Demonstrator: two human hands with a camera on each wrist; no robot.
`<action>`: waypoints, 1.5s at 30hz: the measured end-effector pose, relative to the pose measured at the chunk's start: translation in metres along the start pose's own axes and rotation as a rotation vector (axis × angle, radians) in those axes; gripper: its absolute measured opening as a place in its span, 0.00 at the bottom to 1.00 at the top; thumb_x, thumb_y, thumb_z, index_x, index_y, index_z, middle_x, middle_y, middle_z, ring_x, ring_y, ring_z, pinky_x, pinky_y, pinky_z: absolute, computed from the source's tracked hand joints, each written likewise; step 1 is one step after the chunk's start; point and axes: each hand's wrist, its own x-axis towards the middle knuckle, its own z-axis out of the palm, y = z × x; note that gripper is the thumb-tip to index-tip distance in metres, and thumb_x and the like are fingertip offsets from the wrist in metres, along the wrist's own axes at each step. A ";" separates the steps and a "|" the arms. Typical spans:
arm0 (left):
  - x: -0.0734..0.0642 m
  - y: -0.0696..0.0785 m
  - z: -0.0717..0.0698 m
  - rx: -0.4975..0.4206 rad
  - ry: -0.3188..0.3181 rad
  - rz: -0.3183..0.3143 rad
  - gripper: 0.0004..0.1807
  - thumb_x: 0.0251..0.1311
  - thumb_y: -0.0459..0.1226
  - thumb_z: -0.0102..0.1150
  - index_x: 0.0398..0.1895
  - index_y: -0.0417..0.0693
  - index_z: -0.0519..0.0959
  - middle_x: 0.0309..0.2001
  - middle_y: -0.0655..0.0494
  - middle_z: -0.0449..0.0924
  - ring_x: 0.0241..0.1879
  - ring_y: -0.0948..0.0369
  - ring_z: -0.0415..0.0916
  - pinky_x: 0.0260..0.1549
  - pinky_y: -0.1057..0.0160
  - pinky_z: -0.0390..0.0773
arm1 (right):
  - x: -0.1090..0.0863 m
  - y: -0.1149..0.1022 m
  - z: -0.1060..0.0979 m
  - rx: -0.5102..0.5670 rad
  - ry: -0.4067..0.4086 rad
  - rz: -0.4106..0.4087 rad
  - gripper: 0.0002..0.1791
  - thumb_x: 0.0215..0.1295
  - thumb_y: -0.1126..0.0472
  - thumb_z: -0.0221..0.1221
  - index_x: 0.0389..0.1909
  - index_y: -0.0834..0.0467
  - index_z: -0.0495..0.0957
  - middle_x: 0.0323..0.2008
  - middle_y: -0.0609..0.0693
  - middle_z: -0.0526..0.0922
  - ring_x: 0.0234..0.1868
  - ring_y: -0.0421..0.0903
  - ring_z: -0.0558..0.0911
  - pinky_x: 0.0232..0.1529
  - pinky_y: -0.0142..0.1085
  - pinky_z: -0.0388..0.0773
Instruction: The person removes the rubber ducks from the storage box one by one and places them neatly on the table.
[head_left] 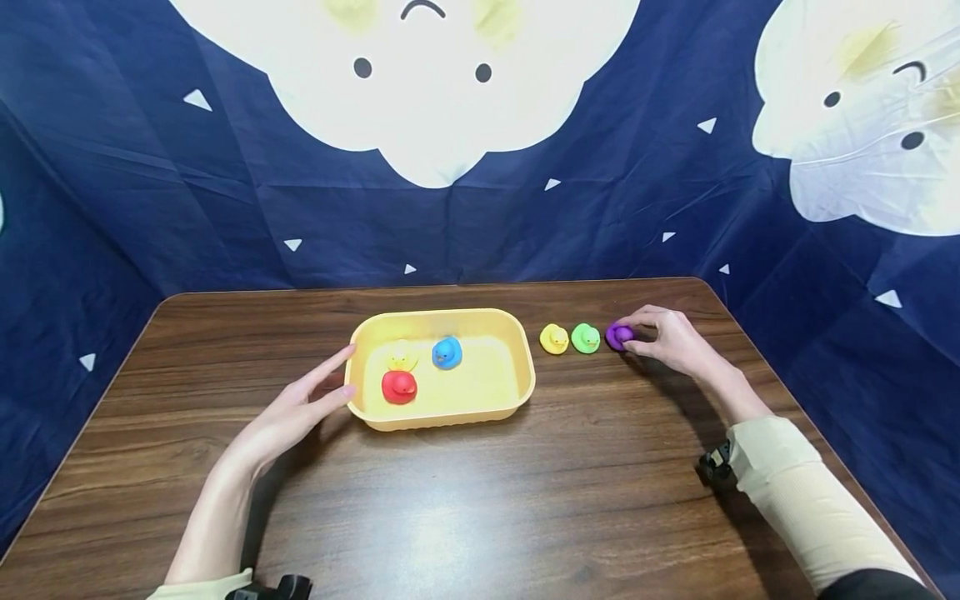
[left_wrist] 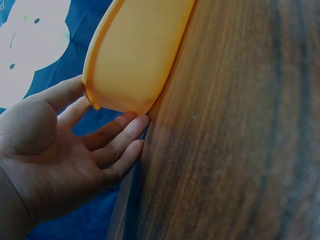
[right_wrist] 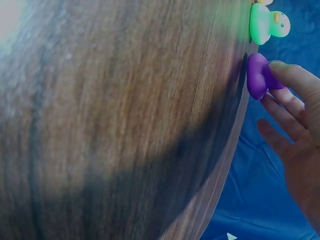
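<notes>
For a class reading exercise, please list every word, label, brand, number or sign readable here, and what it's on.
Nothing is clearly readable.
A cut-off marking in the left wrist view's top-left corner, seemingly on the backdrop: too small to read.
Tray and ducks: no lettering visible.

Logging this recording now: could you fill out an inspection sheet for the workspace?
Surface: brown wood-grain table, glare near the front.
Job's things: yellow tray holding one yellow duck, red duck and blue duck; rightward, in a row, another yellow duck, green duck and purple duck.
Clutter: nothing seen.
Hands: left hand touches the tray's left end; right hand pinches the purple duck.
Cables: nothing seen.
Surroundings: dark blue backdrop, white clouds.
</notes>
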 end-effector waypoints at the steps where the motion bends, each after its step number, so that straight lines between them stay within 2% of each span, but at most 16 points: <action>1: 0.000 0.000 0.000 0.000 0.000 0.001 0.39 0.76 0.51 0.53 0.84 0.65 0.49 0.74 0.36 0.64 0.73 0.42 0.62 0.68 0.36 0.62 | 0.000 0.000 0.000 -0.005 -0.001 0.000 0.17 0.58 0.67 0.72 0.50 0.59 0.88 0.44 0.54 0.89 0.50 0.54 0.85 0.53 0.32 0.73; 13: -0.001 0.000 0.001 -0.002 0.006 0.005 0.38 0.76 0.51 0.53 0.84 0.65 0.50 0.73 0.36 0.66 0.71 0.44 0.64 0.67 0.39 0.64 | 0.000 0.001 0.002 -0.022 -0.001 -0.034 0.18 0.57 0.69 0.72 0.50 0.61 0.87 0.41 0.54 0.88 0.46 0.56 0.86 0.50 0.49 0.77; 16: -0.001 0.000 0.001 0.001 0.012 0.003 0.38 0.76 0.51 0.53 0.84 0.65 0.50 0.72 0.37 0.67 0.70 0.44 0.65 0.66 0.40 0.64 | 0.000 0.001 0.002 -0.018 -0.001 -0.036 0.18 0.57 0.69 0.72 0.51 0.62 0.87 0.41 0.55 0.88 0.47 0.56 0.86 0.50 0.45 0.77; 21: -0.001 0.000 0.001 -0.002 0.011 0.005 0.38 0.76 0.51 0.53 0.84 0.65 0.50 0.73 0.36 0.66 0.71 0.44 0.64 0.67 0.39 0.63 | 0.000 0.002 0.002 -0.001 -0.002 -0.019 0.19 0.58 0.69 0.72 0.52 0.60 0.87 0.43 0.55 0.89 0.49 0.56 0.86 0.51 0.30 0.72; 23: -0.001 0.000 0.001 -0.002 0.010 0.006 0.38 0.76 0.50 0.53 0.84 0.65 0.50 0.73 0.36 0.66 0.72 0.43 0.64 0.68 0.38 0.63 | -0.001 0.003 0.002 0.007 -0.004 -0.010 0.19 0.59 0.68 0.72 0.53 0.60 0.87 0.44 0.55 0.89 0.50 0.56 0.86 0.51 0.28 0.71; 34: -0.001 0.001 0.000 0.001 0.004 0.001 0.39 0.76 0.51 0.53 0.84 0.66 0.49 0.74 0.36 0.65 0.72 0.43 0.63 0.68 0.37 0.63 | -0.001 0.003 0.002 0.027 -0.016 0.024 0.20 0.60 0.67 0.72 0.54 0.60 0.86 0.46 0.56 0.88 0.52 0.55 0.85 0.52 0.29 0.72; 43: 0.000 0.001 0.000 -0.003 0.002 0.000 0.39 0.76 0.51 0.53 0.84 0.65 0.49 0.74 0.36 0.64 0.72 0.42 0.63 0.68 0.37 0.63 | -0.002 0.004 0.000 0.009 -0.016 0.038 0.21 0.60 0.65 0.72 0.56 0.58 0.86 0.50 0.57 0.89 0.55 0.55 0.85 0.55 0.35 0.74; 45: 0.000 0.001 0.000 -0.004 0.001 0.000 0.39 0.76 0.51 0.53 0.84 0.65 0.49 0.74 0.36 0.65 0.72 0.43 0.63 0.68 0.37 0.63 | -0.002 0.003 0.000 0.028 -0.015 0.047 0.21 0.61 0.64 0.72 0.57 0.58 0.85 0.51 0.57 0.88 0.55 0.55 0.85 0.57 0.38 0.77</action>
